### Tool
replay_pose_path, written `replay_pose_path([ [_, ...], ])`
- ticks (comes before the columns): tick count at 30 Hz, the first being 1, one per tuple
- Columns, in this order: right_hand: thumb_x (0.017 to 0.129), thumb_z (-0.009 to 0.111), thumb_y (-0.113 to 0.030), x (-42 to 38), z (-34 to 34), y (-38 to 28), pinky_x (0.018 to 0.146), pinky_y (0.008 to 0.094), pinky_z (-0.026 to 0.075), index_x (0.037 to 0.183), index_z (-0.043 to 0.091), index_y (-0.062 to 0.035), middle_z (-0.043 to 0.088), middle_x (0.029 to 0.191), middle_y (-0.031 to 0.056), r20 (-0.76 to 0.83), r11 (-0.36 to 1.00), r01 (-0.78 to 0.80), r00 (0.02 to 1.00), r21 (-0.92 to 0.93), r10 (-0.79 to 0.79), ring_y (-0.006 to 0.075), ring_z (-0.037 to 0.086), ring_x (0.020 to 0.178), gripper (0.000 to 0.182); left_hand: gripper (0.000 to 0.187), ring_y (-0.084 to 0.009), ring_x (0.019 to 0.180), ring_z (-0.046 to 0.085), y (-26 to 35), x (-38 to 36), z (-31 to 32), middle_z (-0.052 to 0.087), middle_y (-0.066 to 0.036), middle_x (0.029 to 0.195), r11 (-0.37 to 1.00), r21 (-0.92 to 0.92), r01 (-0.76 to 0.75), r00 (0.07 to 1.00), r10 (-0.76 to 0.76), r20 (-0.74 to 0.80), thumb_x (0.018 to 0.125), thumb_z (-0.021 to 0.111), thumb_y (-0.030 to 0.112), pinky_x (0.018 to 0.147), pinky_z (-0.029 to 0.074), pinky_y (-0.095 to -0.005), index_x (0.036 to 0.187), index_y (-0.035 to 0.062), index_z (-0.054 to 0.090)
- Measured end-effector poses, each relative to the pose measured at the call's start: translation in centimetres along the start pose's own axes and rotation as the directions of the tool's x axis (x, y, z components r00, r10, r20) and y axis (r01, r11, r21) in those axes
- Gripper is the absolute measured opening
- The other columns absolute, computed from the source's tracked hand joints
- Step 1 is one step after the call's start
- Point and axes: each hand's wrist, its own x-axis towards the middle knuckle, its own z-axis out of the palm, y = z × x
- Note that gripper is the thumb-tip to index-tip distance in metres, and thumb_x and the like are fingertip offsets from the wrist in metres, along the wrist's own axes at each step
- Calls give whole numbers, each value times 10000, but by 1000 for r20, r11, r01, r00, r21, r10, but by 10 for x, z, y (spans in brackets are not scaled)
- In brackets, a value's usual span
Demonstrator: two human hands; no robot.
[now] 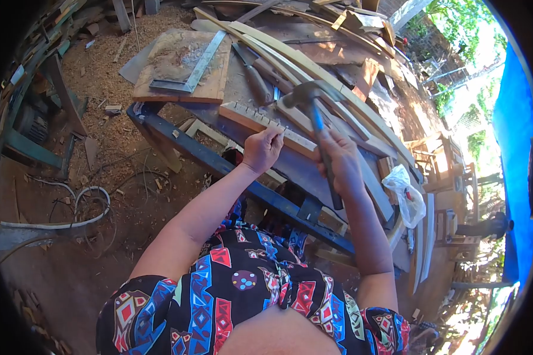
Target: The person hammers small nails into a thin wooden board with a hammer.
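Observation:
My right hand is wrapped round the dark and blue handle of a claw hammer. The hammer is raised, its metal head above the bench and slightly blurred. Below it, my left hand is closed in a pinch at the top edge of a wooden strip. A nail seems to be between those fingertips, mostly hidden by them. Several thin nails stand in a row along the strip, left of the pinch. Just behind the strip lies a tool with a brown wooden handle.
A metal try square rests on a broad board at the bench's left end. Long wooden slats run along the far side. At right hangs a white plastic bag. The bench's blue frame edge faces me.

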Motion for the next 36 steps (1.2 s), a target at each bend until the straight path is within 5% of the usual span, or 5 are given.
replay_pose_path([
  [9, 982, 519, -321, -17, -23, 41, 369, 206, 334, 1031, 599, -47, 512, 614, 0, -39, 979, -190, 981, -69, 188, 59, 454, 423, 289, 47, -344, 702, 647, 3, 5, -2, 643, -147, 740, 998, 1, 59, 997, -59, 48, 875, 622, 134, 587, 511, -393, 900, 100, 602],
  [14, 981, 518, -315, -18, -21, 24, 371, 206, 339, 1023, 593, -33, 516, 619, 7, -57, 992, 34, 998, 123, -27, 61, 451, 418, 295, 47, -343, 699, 648, -2, 2, 0, 643, -143, 735, 999, 7, 31, 999, -31, 42, 877, 622, 138, 588, 511, -393, 899, 102, 601],
  [20, 982, 515, -322, -12, -12, 19, 378, 207, 341, 1040, 595, -17, 515, 622, 8, 9, 990, -135, 991, -28, 135, 62, 446, 426, 321, 46, -347, 701, 646, -2, 3, -1, 642, -145, 737, 1000, 25, 18, 999, -19, 28, 876, 624, 131, 589, 513, -388, 905, 103, 602],
  [24, 989, 502, -328, -12, -15, 11, 387, 204, 347, 1041, 596, -12, 518, 626, 8, -25, 997, 65, 998, 44, -64, 63, 443, 428, 333, 45, -334, 700, 655, 0, 1, 1, 648, -138, 746, 999, 34, -17, 1000, 17, 12, 875, 625, 117, 592, 517, -371, 909, 100, 601],
  [36, 970, 538, -297, -22, -28, 36, 378, 210, 350, 982, 598, -34, 548, 632, 18, -47, 998, -20, 999, 67, 23, 71, 485, 434, 270, 51, -308, 682, 665, -1, 2, 0, 648, -125, 728, 1000, 12, 19, 999, -19, 44, 881, 621, 118, 583, 515, -361, 927, 103, 604],
])
